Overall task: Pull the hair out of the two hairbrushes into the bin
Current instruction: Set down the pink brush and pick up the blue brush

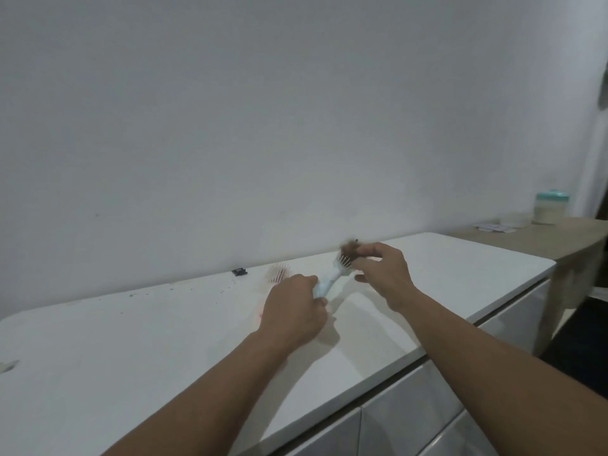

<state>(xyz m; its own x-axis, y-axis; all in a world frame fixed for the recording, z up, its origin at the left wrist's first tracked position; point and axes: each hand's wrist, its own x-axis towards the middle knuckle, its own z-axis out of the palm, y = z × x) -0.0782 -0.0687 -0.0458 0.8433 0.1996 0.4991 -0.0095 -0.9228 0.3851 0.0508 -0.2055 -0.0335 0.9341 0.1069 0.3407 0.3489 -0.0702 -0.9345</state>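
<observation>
Left hand [292,307] clamped on the blue hairbrush [332,274] handle; right hand [383,271] pinching brown hair [348,249] at its bristles, above the white surface [131,340].

Plain white wall [296,110] behind a white cabinet top [131,340] with drawer fronts [411,413]. At right, a lower tan table [543,240] bears a teal-lidded jar [550,208], possibly plastic. Dim, even lighting.

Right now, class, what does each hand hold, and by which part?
Left hand grips the pale blue plastic hairbrush by its handle; right hand pinches the brown hair clump at its bristles.
</observation>
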